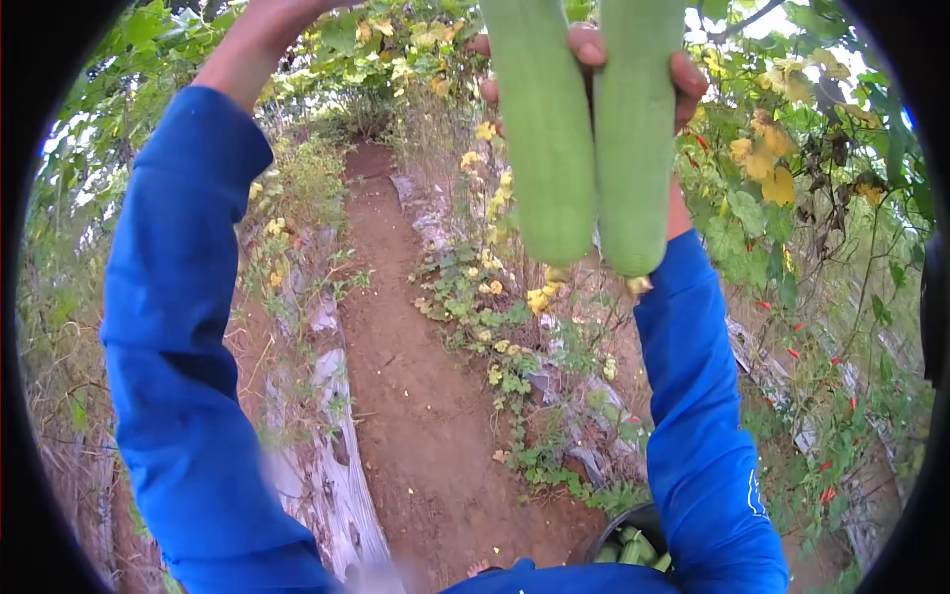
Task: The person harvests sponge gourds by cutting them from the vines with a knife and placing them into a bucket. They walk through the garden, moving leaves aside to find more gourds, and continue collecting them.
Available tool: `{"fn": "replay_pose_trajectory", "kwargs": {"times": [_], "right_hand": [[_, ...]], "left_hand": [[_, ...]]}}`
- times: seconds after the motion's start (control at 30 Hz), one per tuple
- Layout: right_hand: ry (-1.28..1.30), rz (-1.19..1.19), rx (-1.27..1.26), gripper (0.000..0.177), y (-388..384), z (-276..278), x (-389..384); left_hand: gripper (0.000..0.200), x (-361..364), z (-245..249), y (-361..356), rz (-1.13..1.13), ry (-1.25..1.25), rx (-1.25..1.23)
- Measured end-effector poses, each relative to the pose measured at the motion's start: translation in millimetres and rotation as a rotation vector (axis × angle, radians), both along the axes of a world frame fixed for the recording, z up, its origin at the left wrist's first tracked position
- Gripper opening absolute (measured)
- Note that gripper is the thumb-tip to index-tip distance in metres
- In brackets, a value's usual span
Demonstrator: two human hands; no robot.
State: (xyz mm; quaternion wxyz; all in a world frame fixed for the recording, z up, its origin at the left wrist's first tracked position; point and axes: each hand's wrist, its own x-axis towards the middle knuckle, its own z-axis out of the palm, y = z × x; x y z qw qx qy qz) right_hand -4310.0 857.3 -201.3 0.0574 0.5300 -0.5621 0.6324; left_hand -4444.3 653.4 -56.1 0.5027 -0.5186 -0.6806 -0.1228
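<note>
Two long, pale green sponge gourds [549, 139] hang side by side high in front of me, their blossom ends pointing down. The second gourd [636, 139] touches or nearly touches the first. My right hand [685, 91] is behind them, with its fingers wrapped round both and one fingertip showing between them. My left hand [302, 8] reaches up to the top edge of the view. Only its wrist and a little of the hand show; its fingers are cut off, so I cannot see what it touches. Both arms wear blue sleeves.
A dark bucket [602, 540] with several green gourds stands low beside my right arm. A dirt path [406, 376] runs ahead between strips of pale plastic sheeting [341, 465]. Leafy vines [757, 223] climb on both sides, and red chillies [826, 495] grow at right.
</note>
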Motion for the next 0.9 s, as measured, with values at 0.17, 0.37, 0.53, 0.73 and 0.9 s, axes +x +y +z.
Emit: {"fn": "replay_pose_trajectory", "kwargs": {"times": [0.17,0.37,0.53,0.73,0.9], "right_hand": [[-0.134,0.012,-0.084,0.068,29.5,-82.9,6.9],[-0.680,-0.494,-0.068,0.071,79.3,-221.2,102.8],[-1.539,-0.848,0.293,0.070,77.1,-277.6,221.5],[-2.190,-1.254,0.361,0.070,-5.6,-241.7,305.7],[-2.319,-0.987,0.207,0.077,-50.7,-288.3,347.6]], "left_hand": [[0.039,-173.6,-78.4,-8.0,0.033,-0.155,-0.041],[0.037,-159.7,-355.3,-11.9,-0.170,-0.728,-0.003],[0.031,-121.1,-559.7,-25.7,-0.211,-1.463,-0.105],[0.033,-74.1,-765.5,-77.8,-0.133,-2.097,-0.246],[0.031,-24.0,-830.1,-106.1,0.017,-2.421,-0.266]]}}
